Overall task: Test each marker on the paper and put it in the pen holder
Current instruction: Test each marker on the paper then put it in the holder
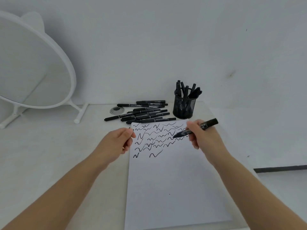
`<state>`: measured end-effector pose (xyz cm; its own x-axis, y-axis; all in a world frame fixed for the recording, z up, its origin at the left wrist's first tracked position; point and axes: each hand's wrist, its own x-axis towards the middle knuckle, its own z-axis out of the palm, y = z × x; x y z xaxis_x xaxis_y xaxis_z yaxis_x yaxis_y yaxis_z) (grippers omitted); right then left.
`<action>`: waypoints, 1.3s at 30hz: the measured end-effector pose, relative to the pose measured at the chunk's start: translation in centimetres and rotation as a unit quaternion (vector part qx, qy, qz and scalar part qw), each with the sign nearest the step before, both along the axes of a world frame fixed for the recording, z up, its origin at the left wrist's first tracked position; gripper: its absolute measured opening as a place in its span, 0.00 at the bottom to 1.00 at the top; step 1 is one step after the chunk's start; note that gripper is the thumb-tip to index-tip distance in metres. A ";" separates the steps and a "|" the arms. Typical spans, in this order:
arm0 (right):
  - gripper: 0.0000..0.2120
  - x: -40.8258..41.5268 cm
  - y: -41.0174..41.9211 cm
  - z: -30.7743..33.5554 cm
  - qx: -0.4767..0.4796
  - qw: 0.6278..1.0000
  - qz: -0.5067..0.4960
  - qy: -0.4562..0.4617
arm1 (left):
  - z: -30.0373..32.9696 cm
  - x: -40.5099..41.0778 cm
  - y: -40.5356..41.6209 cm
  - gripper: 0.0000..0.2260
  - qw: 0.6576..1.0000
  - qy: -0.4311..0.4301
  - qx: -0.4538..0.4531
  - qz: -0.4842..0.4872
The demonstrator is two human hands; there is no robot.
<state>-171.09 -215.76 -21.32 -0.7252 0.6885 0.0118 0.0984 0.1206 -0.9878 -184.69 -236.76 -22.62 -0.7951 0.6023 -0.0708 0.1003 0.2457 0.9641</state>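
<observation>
A white sheet of paper lies on the table, its upper part covered in black squiggles. My right hand grips a black marker with its tip over the squiggles at the paper's upper right. My left hand hovers at the paper's upper left edge, fingers curled and pinching something small and dark that may be a cap. A pile of several black markers lies behind the paper. The black mesh pen holder stands at the back right with several markers in it.
A large round white mirror on a stand leans at the back left. A small round grey disc lies left of the marker pile. The white wall runs close behind the table; the table's right edge passes near the paper.
</observation>
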 end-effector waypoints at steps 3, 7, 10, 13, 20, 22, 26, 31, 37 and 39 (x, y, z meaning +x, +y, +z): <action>0.06 -0.7 -2.6 -0.5 0.014 0.997 0.069 -0.004 | -1.7 0.5 0.5 0.11 0.993 0.111 -0.018 0.029; 0.05 -1.8 -4.7 -1.5 -0.022 0.993 0.112 -0.004 | -3.1 0.6 0.2 0.11 0.989 0.144 0.002 0.045; 0.09 -1.8 -4.2 -2.7 0.061 0.998 0.003 -0.002 | -3.6 0.8 -0.1 0.09 0.987 0.160 -0.019 0.010; 0.12 -1.0 -3.2 -3.9 0.098 0.994 -0.047 -0.007 | -4.1 0.9 -0.3 0.08 0.981 0.182 -0.061 -0.041; 0.05 -1.1 -2.8 -5.1 0.123 0.992 -0.021 -0.027 | -4.1 0.7 -0.3 0.07 0.974 0.199 -0.090 -0.063; 0.06 -1.2 -3.2 -5.2 0.135 0.991 0.001 -0.024 | -4.1 0.7 -0.3 0.07 0.973 0.199 -0.093 -0.065; 0.09 -1.4 -3.5 -5.2 0.145 0.988 0.042 -0.018 | -4.0 0.8 -0.3 0.06 0.975 0.186 -0.099 -0.066; 0.06 -1.4 -3.2 -5.3 0.141 0.989 0.027 -0.023 | -4.0 0.8 -0.3 0.06 0.975 0.186 -0.103 -0.067; 0.09 -0.9 -2.8 -5.1 0.166 0.985 -0.032 -0.027 | -4.0 0.8 -0.3 0.08 0.975 0.189 -0.100 -0.064; 0.10 -0.8 -2.9 -4.8 0.190 0.980 -0.052 -0.017 | -4.0 0.9 -0.3 0.09 0.975 0.191 -0.097 -0.063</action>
